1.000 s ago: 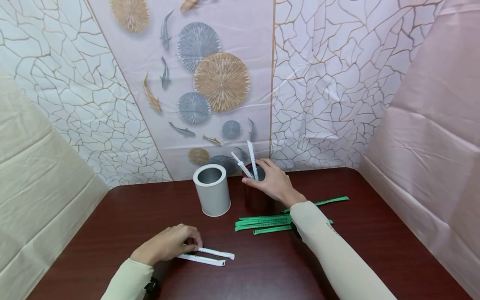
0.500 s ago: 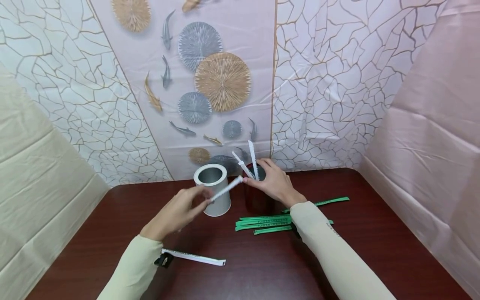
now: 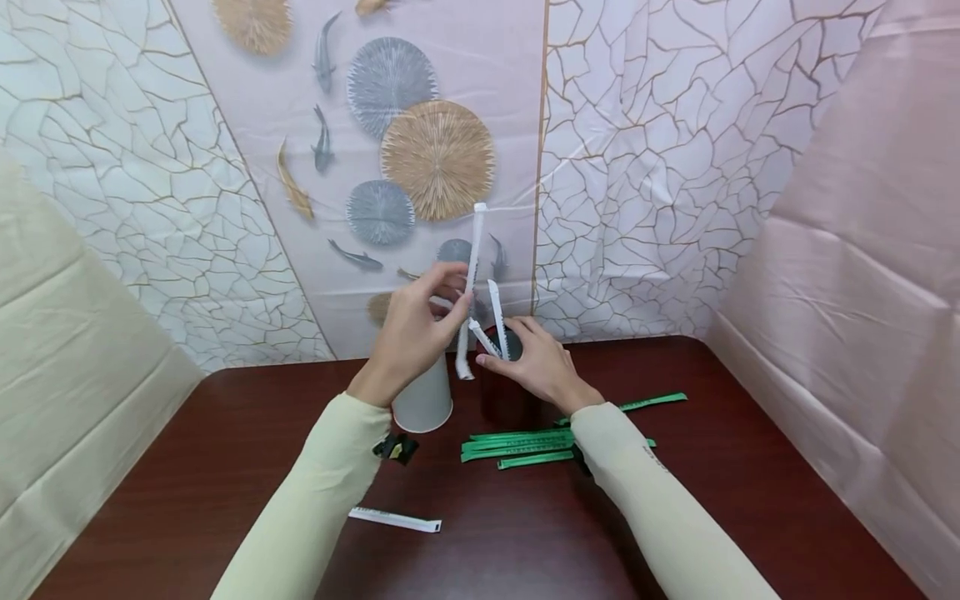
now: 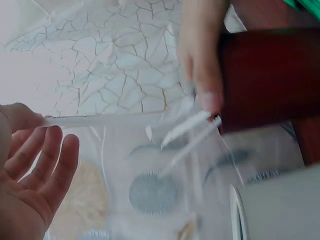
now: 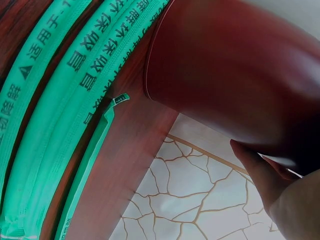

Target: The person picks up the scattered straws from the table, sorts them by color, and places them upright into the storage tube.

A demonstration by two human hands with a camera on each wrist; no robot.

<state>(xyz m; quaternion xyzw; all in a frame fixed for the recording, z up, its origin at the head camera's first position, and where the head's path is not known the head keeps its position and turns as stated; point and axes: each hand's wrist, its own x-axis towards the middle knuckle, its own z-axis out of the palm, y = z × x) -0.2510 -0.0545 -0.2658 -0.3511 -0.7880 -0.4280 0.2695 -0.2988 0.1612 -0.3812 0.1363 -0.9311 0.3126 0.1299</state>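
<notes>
My left hand [image 3: 420, 327] pinches a white paper-wrapped straw [image 3: 476, 243] between thumb and fingers, nearly upright, just left of the dark red canister [image 3: 510, 402]. In the left wrist view, the straw [image 4: 100, 120] points toward that canister's mouth. Two white wrapped straws [image 3: 498, 312] lean out of the red canister. My right hand [image 3: 546, 365] grips its rim, thumb at the front and fingers at the far side. The right wrist view has the canister's smooth wall [image 5: 225, 65] with fingers at its upper edge. Behind my left hand stands a light grey canister [image 3: 423, 402], its mouth hidden.
Several green wrapped straws [image 3: 517, 447] lie in front of the red canister, partly under my right forearm. A single white wrapped straw [image 3: 397, 520] lies on the dark wooden table [image 3: 480, 558] near the front. Patterned cloth [image 3: 645, 167] hangs behind.
My left hand has picked a white straw off the table, lifted it to the red canister and turned it from lying flat to nearly upright. My right hand keeps its hold on the rim.
</notes>
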